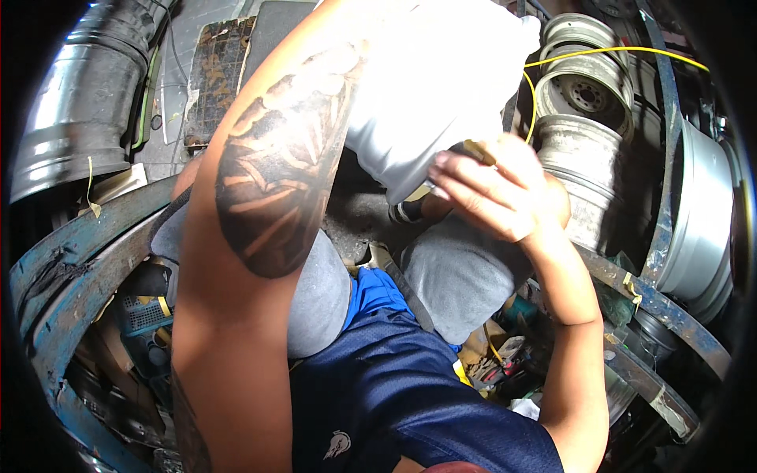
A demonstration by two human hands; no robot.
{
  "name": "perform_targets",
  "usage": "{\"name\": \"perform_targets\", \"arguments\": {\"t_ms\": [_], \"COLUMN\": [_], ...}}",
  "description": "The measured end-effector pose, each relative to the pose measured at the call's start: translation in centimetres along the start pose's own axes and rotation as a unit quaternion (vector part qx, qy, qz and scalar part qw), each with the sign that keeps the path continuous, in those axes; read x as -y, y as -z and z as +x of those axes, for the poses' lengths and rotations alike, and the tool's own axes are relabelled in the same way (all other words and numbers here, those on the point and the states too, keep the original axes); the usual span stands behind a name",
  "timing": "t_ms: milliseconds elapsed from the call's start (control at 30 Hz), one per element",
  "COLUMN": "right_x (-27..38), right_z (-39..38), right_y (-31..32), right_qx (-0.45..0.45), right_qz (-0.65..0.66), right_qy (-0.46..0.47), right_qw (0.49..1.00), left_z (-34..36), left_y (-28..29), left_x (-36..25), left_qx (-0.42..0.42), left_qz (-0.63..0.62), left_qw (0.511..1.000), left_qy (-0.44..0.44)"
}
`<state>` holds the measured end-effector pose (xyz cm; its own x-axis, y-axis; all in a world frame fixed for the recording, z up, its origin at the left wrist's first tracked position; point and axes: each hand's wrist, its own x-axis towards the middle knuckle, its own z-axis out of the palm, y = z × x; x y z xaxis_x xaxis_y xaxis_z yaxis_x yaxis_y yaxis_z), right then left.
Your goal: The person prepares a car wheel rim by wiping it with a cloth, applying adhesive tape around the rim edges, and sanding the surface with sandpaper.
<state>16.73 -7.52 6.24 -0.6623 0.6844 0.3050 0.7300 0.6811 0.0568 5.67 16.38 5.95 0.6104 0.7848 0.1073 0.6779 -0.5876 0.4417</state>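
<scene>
My left arm [268,205], tattooed, stretches up past the top edge. Its hand is out of the picture. At the upper middle hangs a glaring white cloth-like thing [441,87], too bright to show detail. Beside its lower right edge, my right hand [493,185] is raised, slightly smeared by motion. Its fingers are closed round a small brass-coloured piece [479,152], mostly hidden, so I cannot tell its kind. A thin yellow hose [615,50] comes in from the right and bends down behind this hand. Whether it joins the piece is hidden.
Worn steel wheel rims [583,146] are stacked at the right, near a silver rim [694,221] behind a blue metal frame [666,158]. A large shiny rim [87,102] stands at the left. Curved blue bars [75,244] flank my bent legs; a blue plastic basket [146,315] sits below.
</scene>
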Motion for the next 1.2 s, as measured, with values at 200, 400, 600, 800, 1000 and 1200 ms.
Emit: {"name": "perform_targets", "arguments": {"t_ms": [200,400,600,800,1000,1200], "right_x": [-0.2,-2.0,-1.5,0.3,0.7,-2.0], "right_z": [-0.2,0.5,1.2,1.0,0.4,0.9], "right_y": [-1.3,0.2,0.9,0.0,-1.1,-1.2], "right_qx": [-0.088,-0.059,-0.055,-0.010,-0.030,-0.112], "right_qz": [-0.016,-0.091,-0.098,-0.059,-0.050,-0.013], "right_qy": [-0.024,-0.095,-0.047,-0.035,-0.069,-0.152], "right_qw": [0.996,0.990,0.993,0.998,0.996,0.982], "left_z": [0.2,0.1,0.0,-0.8,-1.6,-1.2], "left_y": [-0.2,-0.4,-0.4,0.1,1.0,-0.2], "left_x": [0.1,0.2,0.1,0.8,0.2,0.4], "left_qx": [-0.013,-0.015,-0.026,-0.039,-0.029,-0.056], "left_qz": [0.012,0.022,0.048,0.140,0.124,0.117], "left_qw": [1.000,0.999,0.998,0.982,0.981,0.983], "left_qy": [0.011,0.018,0.019,-0.118,-0.149,-0.128]}}
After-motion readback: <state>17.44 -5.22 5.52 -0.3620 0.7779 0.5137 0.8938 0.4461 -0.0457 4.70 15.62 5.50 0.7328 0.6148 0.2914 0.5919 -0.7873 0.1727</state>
